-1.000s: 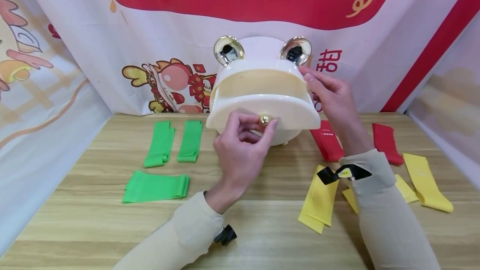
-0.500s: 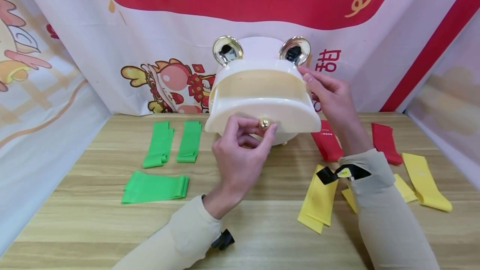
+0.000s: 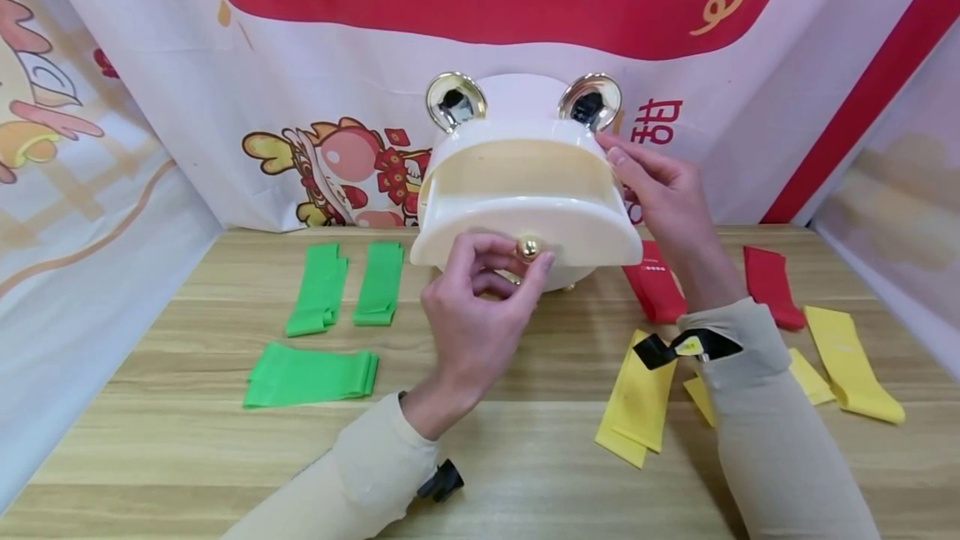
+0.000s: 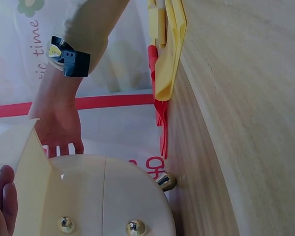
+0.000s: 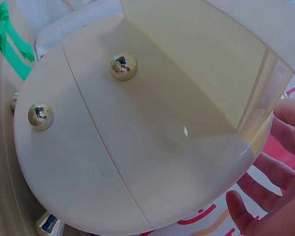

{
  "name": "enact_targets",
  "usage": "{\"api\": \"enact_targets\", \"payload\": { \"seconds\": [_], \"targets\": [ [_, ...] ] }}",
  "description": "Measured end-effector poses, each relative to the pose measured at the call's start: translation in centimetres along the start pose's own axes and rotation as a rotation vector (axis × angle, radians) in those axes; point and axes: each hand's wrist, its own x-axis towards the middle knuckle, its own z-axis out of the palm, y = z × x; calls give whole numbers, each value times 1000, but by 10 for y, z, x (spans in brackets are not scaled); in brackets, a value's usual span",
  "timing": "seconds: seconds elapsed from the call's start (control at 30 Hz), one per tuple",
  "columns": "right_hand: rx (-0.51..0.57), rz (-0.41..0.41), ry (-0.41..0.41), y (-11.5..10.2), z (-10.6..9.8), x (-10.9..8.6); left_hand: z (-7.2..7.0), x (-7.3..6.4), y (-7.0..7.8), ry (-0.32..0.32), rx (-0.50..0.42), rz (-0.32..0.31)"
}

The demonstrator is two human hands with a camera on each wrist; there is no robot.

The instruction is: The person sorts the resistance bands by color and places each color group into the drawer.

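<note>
A white frog-shaped drawer box (image 3: 525,102) with gold-rimmed eyes stands at the back of the table. Its top drawer (image 3: 592,232) sticks out toward me. My left hand (image 3: 472,315) has thumb and fingers around the drawer's gold knob (image 3: 528,249); in the left wrist view only some of its fingers (image 4: 9,196) show at the edge. My right hand (image 3: 667,198) touches the box's right side below the eye. The right wrist view shows that hand's fingers (image 5: 270,169) fairly straight beside the rounded body, with two lower gold knobs (image 5: 123,66) on the front.
Green folded strips (image 3: 311,375) lie on the left of the wooden table (image 3: 525,473). Red strips (image 3: 772,286) and yellow strips (image 3: 637,398) lie on the right, some under the right forearm. A printed cloth (image 3: 337,65) hangs behind the box.
The top drawer came slightly further out toward me between the first two frames, with the left hand on its knob. Since then the left thumb has slid slightly lower. The right hand stays put.
</note>
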Motion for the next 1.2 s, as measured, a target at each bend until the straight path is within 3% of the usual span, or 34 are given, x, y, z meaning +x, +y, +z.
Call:
{"api": "enact_targets", "payload": {
  "seconds": [0.27, 0.5, 0.6, 0.77, 1.2],
  "targets": [
    [1, -2, -2, 0, 4, 0, -17, 1, -2, -66, 18, -12],
    [12, -14, -23, 1, 7, -1, -45, 0, -6, -136, 36, 0],
    [14, -11, -25, 2, 7, -2, -60, -2, -8, -134, 59, -8],
    [26, -3, -25, 2, 7, -3, -82, -4, -12, -106, 103, -49],
    [72, 18, -20, -1, -2, 0, -136, -2, -18, -149, 184, -187]
  ]
}}
